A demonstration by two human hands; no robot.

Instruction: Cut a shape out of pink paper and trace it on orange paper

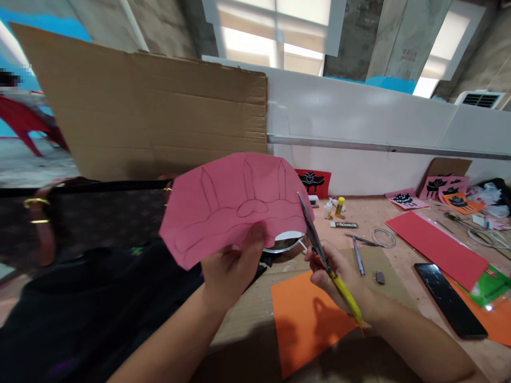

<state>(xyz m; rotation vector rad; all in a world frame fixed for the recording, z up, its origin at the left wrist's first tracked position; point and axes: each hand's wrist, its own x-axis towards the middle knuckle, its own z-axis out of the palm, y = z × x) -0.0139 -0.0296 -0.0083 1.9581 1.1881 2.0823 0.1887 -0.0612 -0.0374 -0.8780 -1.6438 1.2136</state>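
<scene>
A pink sheet of paper (pixel 227 186) with cut edges and pencil outlines is raised above the table. My left hand (pixel 233 268) pinches its lower edge, thumb in front. My right hand (pixel 335 268) grips a pair of scissors (pixel 346 298) with yellow handles. Their blades point up and overlap the right edge of the pink paper; whether they are cutting into it I cannot tell. Below the hands lies an orange sheet of paper (pixel 307 324), with shadows falling on it. A round, shiny object (pixel 283 243) is partly hidden behind the pink paper.
On the right are a black phone (pixel 449 300), a red sheet (pixel 435 247), a pen (pixel 358 256), an eraser (pixel 380 277) and a glue stick (pixel 339 206). Behind stands a large cardboard panel (pixel 167 106). Paper cutouts (pixel 439 187) lean at the back right. Dark cloth (pixel 80 314) lies left.
</scene>
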